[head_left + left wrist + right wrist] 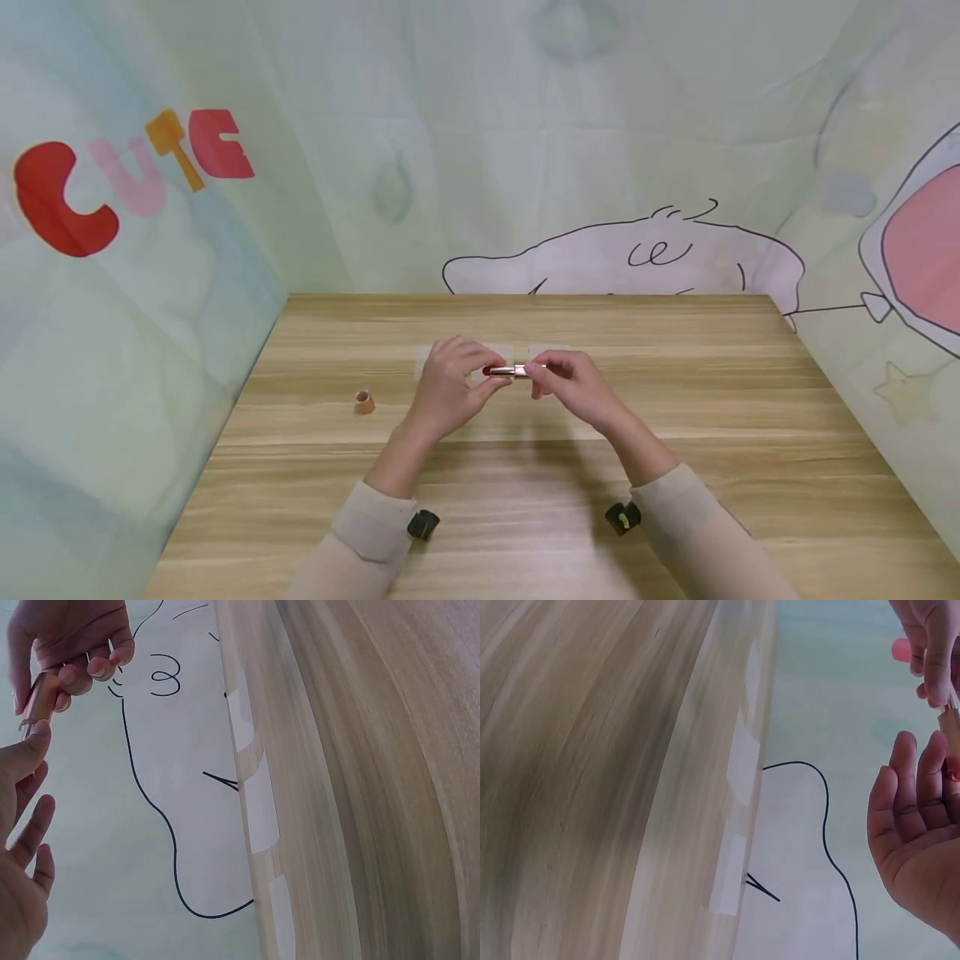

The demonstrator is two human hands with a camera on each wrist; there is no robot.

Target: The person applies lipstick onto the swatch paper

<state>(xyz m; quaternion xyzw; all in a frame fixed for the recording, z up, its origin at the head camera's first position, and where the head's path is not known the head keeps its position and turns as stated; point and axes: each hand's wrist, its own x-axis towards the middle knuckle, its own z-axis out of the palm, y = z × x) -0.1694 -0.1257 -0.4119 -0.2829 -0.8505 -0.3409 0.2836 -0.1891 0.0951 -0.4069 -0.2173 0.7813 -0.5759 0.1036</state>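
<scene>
A slim metallic lipstick (510, 372) with a dark red tip is held level between both hands, above the table. My left hand (450, 385) holds its red-tipped end between thumb and fingers. The right hand (576, 385) pinches the other end, the base. In the left wrist view the copper-coloured base of the lipstick (42, 699) shows between the hands; part of it is behind the fingertips. At the edge of the right wrist view the lipstick (950, 731) is partly cut off. To the left of the hands, a small copper-coloured cap (364, 402) stands on the table.
The wood-grain table (675, 500) meets a printed cloth wall (450, 150) at its back edge. Pale strips (262, 810) lie flat on the tabletop behind the hands. Small black devices sit at both wrists, beside the beige sleeves (367, 529).
</scene>
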